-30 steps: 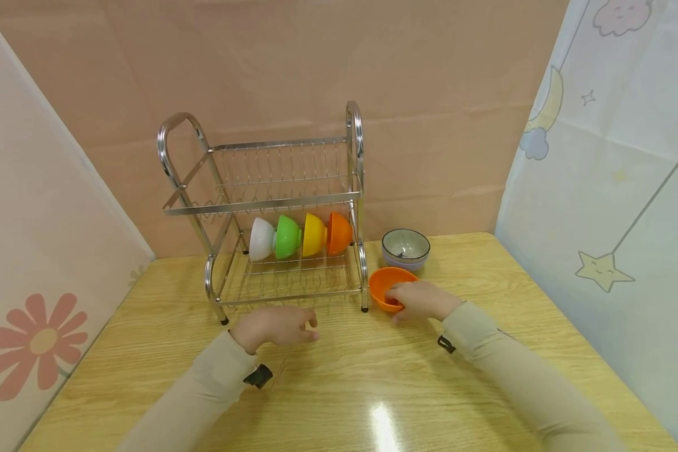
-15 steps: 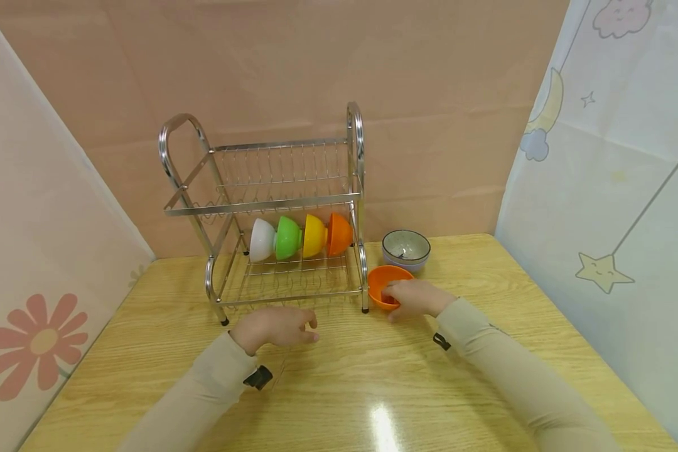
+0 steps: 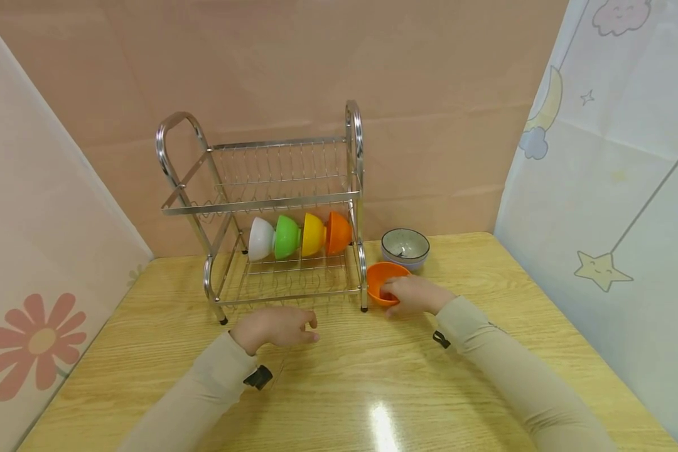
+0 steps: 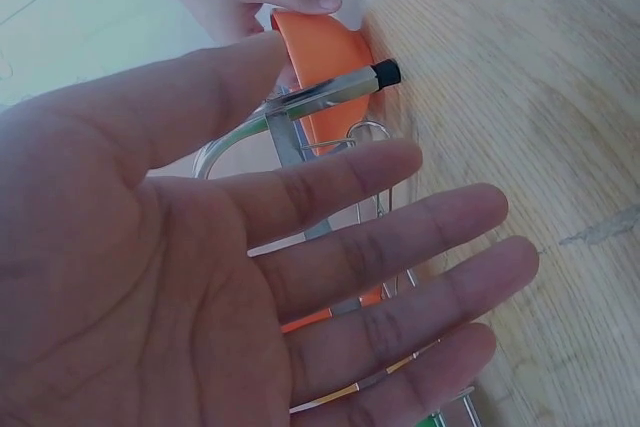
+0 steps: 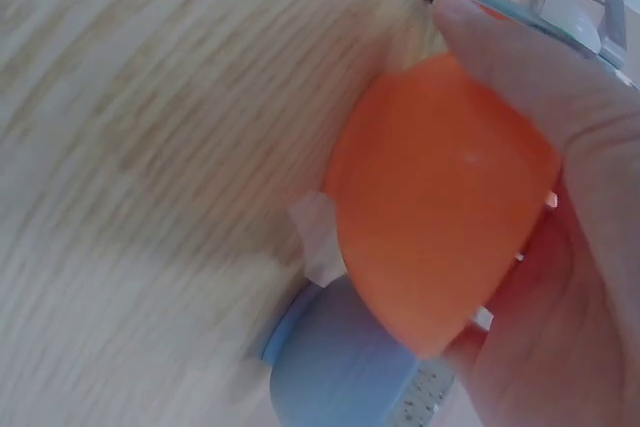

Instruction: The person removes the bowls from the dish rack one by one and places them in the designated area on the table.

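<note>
Key relation: the loose orange bowl (image 3: 381, 276) lay at the fingertips of the right hand (image 3: 415, 295), to that hand's left, and just right of the black-capped front right foot (image 3: 364, 308) of the two-tier chrome dish rack (image 3: 262, 204). Contact with the foot could not be told.

Right hand: holding the bowl at its near right side, fingers dipped inside the mouth, thumb along the outer wall (right wrist view). Bowl round, so no long axis; its mouth faced mainly upward. Whether the base bore fully on the wooden table (image 3: 328, 389) could not be told.

Left hand: holding nothing, fingers straight and spread apart, palm showing to its wrist camera. It hung before the rack's front edge, well apart from the bowl. Right hand clearly the nearer to the bowl; left hand the nearer to the middle of the rack.

Lower tier, left to right: white bowl (image 3: 260, 240), green bowl (image 3: 286, 237), yellow bowl (image 3: 312, 235), racked orange bowl (image 3: 339, 233). All stood on edge, mouths leftward, bases rightward: turned about a quarter from the held one. Speckled bowl with lavender outside (image 3: 405, 245) sat just behind the held bowl.
</note>
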Demonstrator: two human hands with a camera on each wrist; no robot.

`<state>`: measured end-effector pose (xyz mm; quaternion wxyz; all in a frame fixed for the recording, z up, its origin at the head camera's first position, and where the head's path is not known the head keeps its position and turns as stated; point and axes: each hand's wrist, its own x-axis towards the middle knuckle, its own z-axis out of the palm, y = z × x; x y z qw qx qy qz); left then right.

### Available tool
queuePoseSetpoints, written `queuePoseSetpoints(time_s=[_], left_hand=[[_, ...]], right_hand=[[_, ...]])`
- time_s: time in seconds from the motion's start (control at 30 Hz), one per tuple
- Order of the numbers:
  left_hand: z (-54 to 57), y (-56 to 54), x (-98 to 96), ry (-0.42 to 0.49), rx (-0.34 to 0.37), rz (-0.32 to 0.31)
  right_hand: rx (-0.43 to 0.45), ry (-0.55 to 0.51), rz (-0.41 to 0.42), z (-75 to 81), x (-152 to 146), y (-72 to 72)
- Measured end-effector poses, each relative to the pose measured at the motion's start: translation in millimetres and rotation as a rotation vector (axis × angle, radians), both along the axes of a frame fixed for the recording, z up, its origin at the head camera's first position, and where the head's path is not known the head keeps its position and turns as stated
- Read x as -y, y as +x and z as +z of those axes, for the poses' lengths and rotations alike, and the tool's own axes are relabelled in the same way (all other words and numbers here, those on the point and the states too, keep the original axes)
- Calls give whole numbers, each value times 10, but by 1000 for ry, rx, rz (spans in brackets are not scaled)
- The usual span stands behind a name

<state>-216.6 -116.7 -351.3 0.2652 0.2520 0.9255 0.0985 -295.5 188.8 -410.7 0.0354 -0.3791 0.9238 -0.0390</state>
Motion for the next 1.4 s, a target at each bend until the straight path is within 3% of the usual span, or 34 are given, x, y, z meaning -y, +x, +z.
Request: queuePoseSetpoints(time_s=[0.23, 0.37, 0.5, 0.57, 0.67, 0.87, 0.97, 1.2, 1.4], left_hand=[[4, -9, 24, -2, -4, -1], [10, -20, 30, -2, -3, -3], [28, -26, 25, 4, 9, -3], [36, -29, 22, 7, 14, -5], [54, -34, 21, 6, 13, -7], [62, -44, 9, 2, 1, -20], [56, -44, 6, 6, 2, -19], [68, -76, 29, 34, -15, -11], [292, -320, 34, 180, -114, -24]], right_hand=[[-42, -156, 20, 180, -78, 49], [-201, -264, -4, 343, -165, 80], [-395, -324, -122, 430, -276, 78], [-418, -337, -188, 443, -339, 68], [-340, -277, -258, 430, -437, 55], [125, -68, -272, 341, -559, 45], [267, -46, -262, 305, -566, 65], [288, -51, -257, 289, -557, 131], [253, -11, -270, 241, -587, 139]])
